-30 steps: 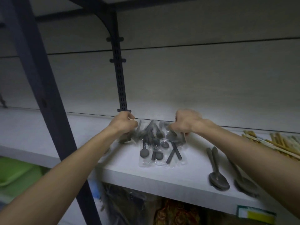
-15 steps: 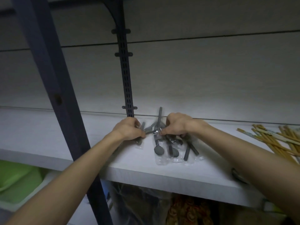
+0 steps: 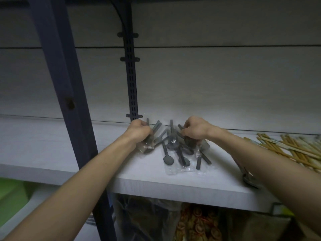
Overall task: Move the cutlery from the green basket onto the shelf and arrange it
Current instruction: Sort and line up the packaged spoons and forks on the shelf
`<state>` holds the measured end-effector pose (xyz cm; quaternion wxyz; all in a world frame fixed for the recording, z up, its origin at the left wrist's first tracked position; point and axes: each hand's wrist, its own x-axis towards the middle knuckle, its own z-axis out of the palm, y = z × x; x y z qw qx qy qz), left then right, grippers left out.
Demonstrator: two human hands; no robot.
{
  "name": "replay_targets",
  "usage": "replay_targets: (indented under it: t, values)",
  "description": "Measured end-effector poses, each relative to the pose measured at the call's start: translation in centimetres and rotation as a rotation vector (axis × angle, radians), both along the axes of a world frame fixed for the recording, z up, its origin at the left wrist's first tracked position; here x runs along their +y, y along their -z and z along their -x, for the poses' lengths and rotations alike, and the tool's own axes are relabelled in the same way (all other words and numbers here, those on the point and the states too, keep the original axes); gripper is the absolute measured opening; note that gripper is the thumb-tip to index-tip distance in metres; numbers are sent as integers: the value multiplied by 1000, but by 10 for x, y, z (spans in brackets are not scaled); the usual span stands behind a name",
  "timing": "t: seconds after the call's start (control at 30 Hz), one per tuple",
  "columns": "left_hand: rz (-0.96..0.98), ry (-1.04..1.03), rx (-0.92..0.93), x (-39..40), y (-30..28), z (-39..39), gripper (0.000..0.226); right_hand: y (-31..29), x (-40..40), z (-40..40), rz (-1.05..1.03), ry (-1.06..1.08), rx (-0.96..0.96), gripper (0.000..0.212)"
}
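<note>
we sort | left hand (image 3: 139, 132) and right hand (image 3: 196, 130) each grasp wrapped spoons (image 3: 173, 150) on shelf (image 3: 107, 164), far back, splitting the pile to arrange

Left hand (image 3: 139, 132) fingers curled under, out of sight among wrapped cutlery (image 3: 175, 150); exact grip unclear. Right hand (image 3: 195, 130) same, fingertips buried in packets. Loose spoon (image 3: 247, 178) mostly behind right forearm. Chopsticks (image 3: 293, 148) cut by right edge, blurred. Green basket (image 3: 12, 197) cut by left edge, contents unseen.
</note>
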<state>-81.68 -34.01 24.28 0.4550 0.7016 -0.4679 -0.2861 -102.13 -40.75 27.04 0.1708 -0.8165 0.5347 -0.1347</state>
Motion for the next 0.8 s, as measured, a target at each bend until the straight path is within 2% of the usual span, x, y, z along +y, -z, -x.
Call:
replay_targets:
  t: [0.13,0.3,0.33,0.43,0.5,0.57,0.6,0.7,0.8]
  values:
    - [29,-4,132,5,-3,2,12,-1,4,4,-113,12,-177,27]
    - [-13,31,71,9,-3,9,5,-2,7,16,-189,41,-308,22]
    - [-29,42,35,7,-2,9,7,-3,8,20,-207,29,-311,21]
    - [-58,57,-166,-1,-1,10,44,-5,6,33,-253,16,-300,27]
    - [-71,50,-407,-1,-5,16,58,-6,-2,41,-108,63,-189,29]
    - [-76,60,-622,2,-9,28,60,-5,-10,50,89,143,-15,35]
    - [-72,81,-682,3,-11,36,59,-4,-11,55,123,178,45,41]
    - [-70,163,-711,2,-13,65,55,3,-9,62,-61,152,91,49]
    - [-86,197,-759,-3,-11,87,62,9,-1,62,-220,111,-4,39]
